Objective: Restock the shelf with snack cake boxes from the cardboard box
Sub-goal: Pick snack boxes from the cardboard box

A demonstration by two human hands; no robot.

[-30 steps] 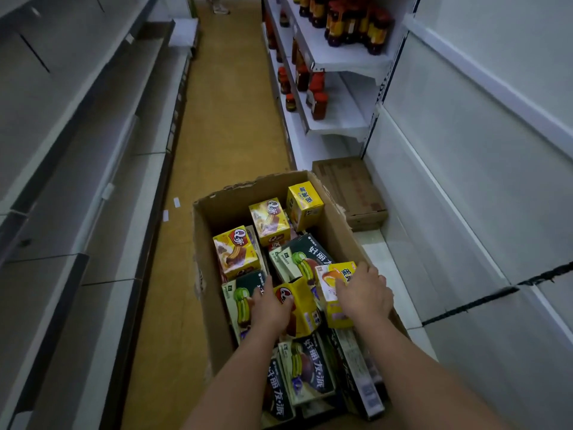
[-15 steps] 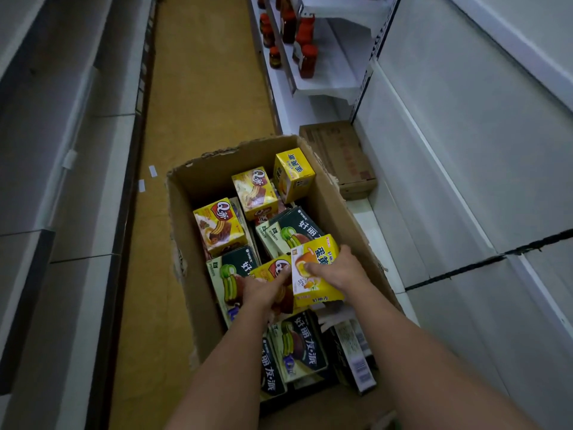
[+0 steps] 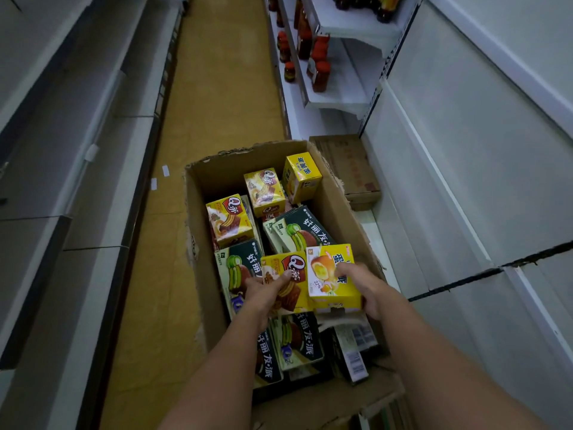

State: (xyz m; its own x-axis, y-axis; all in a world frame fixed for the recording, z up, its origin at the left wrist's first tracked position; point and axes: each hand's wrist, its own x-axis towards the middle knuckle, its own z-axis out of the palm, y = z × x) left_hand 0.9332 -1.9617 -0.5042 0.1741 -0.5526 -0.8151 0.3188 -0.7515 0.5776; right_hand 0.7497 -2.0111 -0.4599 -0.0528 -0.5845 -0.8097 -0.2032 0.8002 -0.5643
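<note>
Both hands are down in the cardboard box (image 3: 223, 178): the right hand (image 3: 364, 288) grips a yellow cake box (image 3: 330, 276), the left hand (image 3: 266, 288) seemingly holds its brown-fronted neighbour (image 3: 283, 282); the bare shelf (image 3: 381, 240) lies rightward, nearer the right hand

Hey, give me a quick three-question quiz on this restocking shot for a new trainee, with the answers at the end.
1. True or false: the right hand grips a yellow box.
2. Which box does the left hand hold? A) dark green box B) yellow and brown box C) barcode box
3. Fill in: the red-capped bottles stand on a white ____.

Key: 1 true; 2 B; 3 shelf.
</note>
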